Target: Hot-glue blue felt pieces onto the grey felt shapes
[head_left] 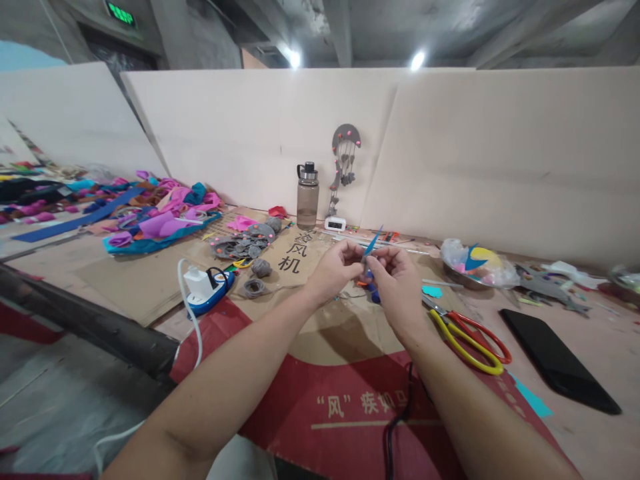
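Out over the cardboard, my left hand (336,272) and my right hand (400,283) meet with their fingers closed. Between the fingertips they pinch a small blue piece (373,241), thin, pointed and felt-like, its tip sticking up. Its lower part is hidden by my fingers. Just below the hands lie small dark blue and orange bits (374,292), partly covered. Scissors (467,337) with red and yellow handles rest beside my right forearm, blades toward my right hand. A turquoise scrap (432,292) lies near the blades.
A black phone (557,360) lies at the right. Behind it stands a metal bowl (465,275) with plastic and coloured scraps. A bottle (307,197) stands by the back board, near a hanging grey felt ornament (346,150). Left are a power strip (213,293) and a colourful fabric heap (165,217).
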`<state>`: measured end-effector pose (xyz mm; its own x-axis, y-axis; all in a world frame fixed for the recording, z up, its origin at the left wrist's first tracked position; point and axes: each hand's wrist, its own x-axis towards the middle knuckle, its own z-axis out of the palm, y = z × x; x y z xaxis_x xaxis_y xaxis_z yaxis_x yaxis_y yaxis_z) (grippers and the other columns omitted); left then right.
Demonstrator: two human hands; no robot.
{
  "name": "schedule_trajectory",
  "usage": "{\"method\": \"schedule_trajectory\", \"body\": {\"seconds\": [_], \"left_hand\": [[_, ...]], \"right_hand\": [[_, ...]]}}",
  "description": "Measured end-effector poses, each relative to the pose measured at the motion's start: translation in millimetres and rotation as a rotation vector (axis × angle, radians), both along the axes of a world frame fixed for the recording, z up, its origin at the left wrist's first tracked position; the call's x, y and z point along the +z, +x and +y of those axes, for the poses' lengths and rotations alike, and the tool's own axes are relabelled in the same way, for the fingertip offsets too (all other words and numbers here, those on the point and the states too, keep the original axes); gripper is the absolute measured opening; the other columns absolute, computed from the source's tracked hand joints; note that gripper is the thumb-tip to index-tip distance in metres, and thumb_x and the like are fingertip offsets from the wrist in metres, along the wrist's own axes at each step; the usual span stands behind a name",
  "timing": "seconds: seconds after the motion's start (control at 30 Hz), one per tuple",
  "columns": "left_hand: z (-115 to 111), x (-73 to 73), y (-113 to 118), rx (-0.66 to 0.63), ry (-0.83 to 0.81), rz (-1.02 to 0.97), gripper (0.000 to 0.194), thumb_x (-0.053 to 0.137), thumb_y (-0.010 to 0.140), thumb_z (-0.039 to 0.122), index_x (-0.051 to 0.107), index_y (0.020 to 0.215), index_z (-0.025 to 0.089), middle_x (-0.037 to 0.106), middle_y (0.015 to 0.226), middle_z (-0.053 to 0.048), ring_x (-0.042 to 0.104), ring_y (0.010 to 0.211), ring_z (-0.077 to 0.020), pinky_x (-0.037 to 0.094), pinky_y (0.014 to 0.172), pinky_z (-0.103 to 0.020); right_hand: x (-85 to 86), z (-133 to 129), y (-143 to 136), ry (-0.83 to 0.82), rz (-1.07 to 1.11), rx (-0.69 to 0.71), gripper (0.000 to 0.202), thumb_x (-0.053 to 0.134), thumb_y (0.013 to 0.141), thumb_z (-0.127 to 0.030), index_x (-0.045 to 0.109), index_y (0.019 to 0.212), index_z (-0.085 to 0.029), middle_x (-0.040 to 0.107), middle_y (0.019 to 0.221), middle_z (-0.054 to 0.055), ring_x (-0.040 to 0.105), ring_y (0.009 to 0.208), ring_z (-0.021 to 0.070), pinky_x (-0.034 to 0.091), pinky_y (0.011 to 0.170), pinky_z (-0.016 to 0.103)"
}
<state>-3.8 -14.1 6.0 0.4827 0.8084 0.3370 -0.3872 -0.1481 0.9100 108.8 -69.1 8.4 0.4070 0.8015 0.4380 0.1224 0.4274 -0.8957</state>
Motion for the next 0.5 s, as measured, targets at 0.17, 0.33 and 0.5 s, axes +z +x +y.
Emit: {"method": "schedule_trajectory", "body": {"seconds": [0.17, 0.33, 0.5], "left_hand": [[0.0, -0.2, 1.3, -0.058, -0.014, -0.007, 0.025, 0.074, 0.07, 0.02, 0.056, 0.087, 0.015, 0.067, 0.084, -0.003, 0.063, 0.071, -0.0129, 0.058, 0.067, -0.031], [1.2, -1.4, 1.3, -0.063, -0.044, -0.043, 0.029, 0.079, 0.071, 0.033, 0.062, 0.084, 0.013, 0.07, 0.084, -0.005, 0.065, 0.07, -0.0133, 0.059, 0.068, -0.031], [6.1, -5.3, 3.5, 0.006, -0.078, -0.066, 0.03, 0.08, 0.072, 0.037, 0.065, 0.08, 0.013, 0.071, 0.078, -0.004, 0.067, 0.07, -0.014, 0.06, 0.076, -0.036]], "right_hand": [[-3.3, 4.0, 3.3, 0.01, 0.007, -0.024, 0.025, 0.07, 0.076, -0.033, 0.052, 0.088, -0.022, 0.047, 0.074, -0.006, 0.045, 0.064, 0.0107, 0.04, 0.056, 0.024], [-7.0, 7.2, 7.3, 0.021, -0.036, -0.061, 0.028, 0.07, 0.077, -0.034, 0.046, 0.087, -0.023, 0.049, 0.077, -0.005, 0.047, 0.066, 0.0112, 0.042, 0.06, 0.025], [-8.5, 7.8, 5.4, 0.027, -0.046, -0.027, 0.028, 0.067, 0.078, -0.034, 0.043, 0.089, -0.024, 0.048, 0.079, -0.005, 0.049, 0.067, 0.0122, 0.042, 0.058, 0.025]]}}
